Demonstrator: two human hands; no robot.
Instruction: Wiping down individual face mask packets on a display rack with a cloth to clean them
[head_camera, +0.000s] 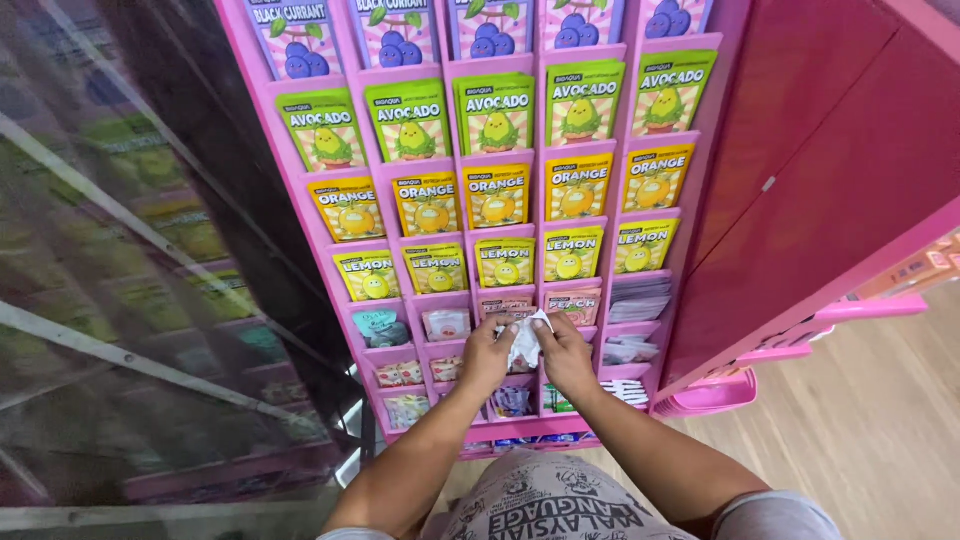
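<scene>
Both my hands meet low in front of a tall pink display rack (690, 180). My left hand (487, 356) and my right hand (563, 353) each grip one side of a small white packet (525, 342), held between them just in front of the rack's pockets. Above the hands hang rows of flat sachets: yellow ones with a lemon figure (505, 262), orange-yellow ones (497, 195), green ones (496, 115) and pink-striped ones with dark berries at the top. Lower pockets around the hands hold smaller mixed packets (445, 323).
A glass pane (150, 300) with reflections stands to the left of the rack. A dark red cabinet side (830, 150) rises on the right, with pink shelves and a pink basket (712, 398) below it. Wooden floor (880, 430) lies at the lower right.
</scene>
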